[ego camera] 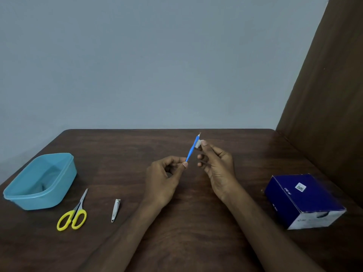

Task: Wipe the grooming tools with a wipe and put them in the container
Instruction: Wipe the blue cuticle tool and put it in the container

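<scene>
Holding one slim blue plastic-handled grooming tool with a thin metal tip above the dark brown wooden desk, tilted, tip up and away. Left hand pinches the tool's lower end between thumb and fingertips. Right hand pinches one small white wipe against the upper part of the handle, just below the metal tip; remaining fingers loosely curled.

Count on desk:
- 1 light blue rectangular plastic container, no lid, far left. Something dark lies at its bottom, possibly a tool; too dim to tell.
- 1 pair of small scissors with yellow plastic loop handles and metal blades, just in front of the container, blades closed, tips pointing away.
- 1 small silver metal nail clipper, right of the scissors, apart from them, lying flat.
- 1 dark blue cardboard box with a white end face, far right, well apart from the hands; small white label on top.

Both forearms bare, entering from bottom edge. Grey-blue wall behind the desk, brown panel at right.
</scene>
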The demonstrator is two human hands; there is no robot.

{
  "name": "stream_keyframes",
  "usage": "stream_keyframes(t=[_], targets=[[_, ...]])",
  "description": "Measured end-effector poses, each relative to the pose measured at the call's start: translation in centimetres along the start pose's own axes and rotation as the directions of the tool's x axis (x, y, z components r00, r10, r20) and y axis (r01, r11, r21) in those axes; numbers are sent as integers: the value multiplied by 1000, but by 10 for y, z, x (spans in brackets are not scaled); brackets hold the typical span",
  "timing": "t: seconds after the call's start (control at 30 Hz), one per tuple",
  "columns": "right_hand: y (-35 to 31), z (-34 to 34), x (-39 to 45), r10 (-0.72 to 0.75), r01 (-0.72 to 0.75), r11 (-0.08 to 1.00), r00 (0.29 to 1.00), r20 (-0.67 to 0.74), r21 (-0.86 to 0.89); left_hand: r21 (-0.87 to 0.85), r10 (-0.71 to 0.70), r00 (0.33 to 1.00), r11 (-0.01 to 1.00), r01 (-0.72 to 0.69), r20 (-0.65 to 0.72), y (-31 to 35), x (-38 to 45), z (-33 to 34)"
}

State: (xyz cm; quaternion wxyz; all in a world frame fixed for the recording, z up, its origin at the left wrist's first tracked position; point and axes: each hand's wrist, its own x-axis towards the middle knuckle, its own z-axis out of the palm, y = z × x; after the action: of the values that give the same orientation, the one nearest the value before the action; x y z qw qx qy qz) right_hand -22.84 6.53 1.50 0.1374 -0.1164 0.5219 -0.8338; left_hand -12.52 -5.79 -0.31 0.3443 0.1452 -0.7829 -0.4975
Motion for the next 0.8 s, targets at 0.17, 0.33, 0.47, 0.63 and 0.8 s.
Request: stream_keyframes(t=[0.17,0.33,0.47,0.63,0.8], targets=[[2,1,-2,-25,27,999,998,49,-31,16,15,1000,1000,-16,21,0,-1,-1],[3,-1,-2,-46,49,997,997,57,-61,33,57,997,998,-59,59,1,-1,-1],[1,-3,1,-74,74,995,997,4,-73,61,72,995,995,-77,71,-1,-1,0],[4,-3,0,-123,120,988,992,-29,-93,70,84,993,994,-90,80,-2,-1,1],[5,-5,4,-155,150,987,985,-75,-65,90,97,992,991,-104,76,-4,-1,1]])
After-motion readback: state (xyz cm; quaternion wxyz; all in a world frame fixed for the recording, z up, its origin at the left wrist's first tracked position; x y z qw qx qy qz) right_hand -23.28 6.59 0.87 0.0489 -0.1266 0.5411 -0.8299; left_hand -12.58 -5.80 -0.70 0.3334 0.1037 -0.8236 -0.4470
